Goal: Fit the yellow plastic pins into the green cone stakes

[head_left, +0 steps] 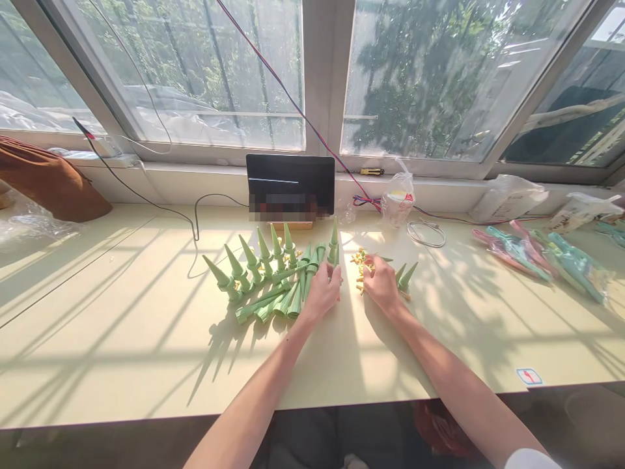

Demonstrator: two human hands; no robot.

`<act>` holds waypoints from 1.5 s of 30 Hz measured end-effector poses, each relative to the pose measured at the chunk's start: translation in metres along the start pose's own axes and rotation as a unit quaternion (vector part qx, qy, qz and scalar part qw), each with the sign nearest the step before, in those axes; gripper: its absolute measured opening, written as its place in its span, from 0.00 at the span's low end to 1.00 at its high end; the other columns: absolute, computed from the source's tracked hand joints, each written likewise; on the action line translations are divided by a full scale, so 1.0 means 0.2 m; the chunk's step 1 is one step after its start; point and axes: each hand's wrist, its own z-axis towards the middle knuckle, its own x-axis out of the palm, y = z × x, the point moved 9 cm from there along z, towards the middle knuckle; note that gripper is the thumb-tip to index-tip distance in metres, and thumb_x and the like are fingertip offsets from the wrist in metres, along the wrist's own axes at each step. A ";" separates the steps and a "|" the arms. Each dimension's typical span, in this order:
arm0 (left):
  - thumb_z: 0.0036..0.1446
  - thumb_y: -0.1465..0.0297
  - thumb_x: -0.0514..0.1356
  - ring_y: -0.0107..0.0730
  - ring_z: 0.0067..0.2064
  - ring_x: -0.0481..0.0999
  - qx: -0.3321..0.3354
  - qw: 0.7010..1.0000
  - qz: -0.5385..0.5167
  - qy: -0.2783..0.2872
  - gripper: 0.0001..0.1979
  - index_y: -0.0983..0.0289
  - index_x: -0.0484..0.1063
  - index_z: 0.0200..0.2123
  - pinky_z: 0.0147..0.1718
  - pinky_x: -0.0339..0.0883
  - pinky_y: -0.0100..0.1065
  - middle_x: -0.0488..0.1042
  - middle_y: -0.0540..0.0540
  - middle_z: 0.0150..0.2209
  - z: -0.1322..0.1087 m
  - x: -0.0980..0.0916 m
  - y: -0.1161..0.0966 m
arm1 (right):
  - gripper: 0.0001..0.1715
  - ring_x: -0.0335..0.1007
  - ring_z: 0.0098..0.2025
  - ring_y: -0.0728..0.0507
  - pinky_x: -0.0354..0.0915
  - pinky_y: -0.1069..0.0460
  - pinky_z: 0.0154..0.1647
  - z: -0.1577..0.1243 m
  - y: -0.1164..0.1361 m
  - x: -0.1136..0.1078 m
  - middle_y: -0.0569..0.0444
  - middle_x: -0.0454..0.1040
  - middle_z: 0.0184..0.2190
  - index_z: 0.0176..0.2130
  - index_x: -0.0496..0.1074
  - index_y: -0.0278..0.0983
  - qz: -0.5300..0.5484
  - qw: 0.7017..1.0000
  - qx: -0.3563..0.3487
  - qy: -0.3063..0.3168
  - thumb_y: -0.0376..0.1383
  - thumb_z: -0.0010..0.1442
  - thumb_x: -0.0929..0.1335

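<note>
Apparently, the left hand [325, 290] is closed round the foot of an upright green cone [334, 241], presumably steadying it. The right hand [383, 283] bends over small yellow pieces [360, 268]; I cannot tell its grasp. Loose cones [258, 306] lie leftward, presumably for reach.

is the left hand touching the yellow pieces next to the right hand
Apart: the head view shows a sunlit strip of tabletop between the left hand and the yellow pieces beside the right hand.
</note>
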 end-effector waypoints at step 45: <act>0.63 0.59 0.52 0.31 0.31 0.73 0.085 0.996 0.015 -0.024 0.16 0.63 0.74 0.34 0.31 0.63 0.31 0.78 0.54 0.34 -0.02 -0.01 -0.11 | 0.12 0.70 0.27 0.46 0.66 0.51 0.33 0.00 0.06 0.16 0.48 0.79 0.39 0.45 0.75 0.37 0.016 0.986 -0.065 0.152 0.34 0.62 0.66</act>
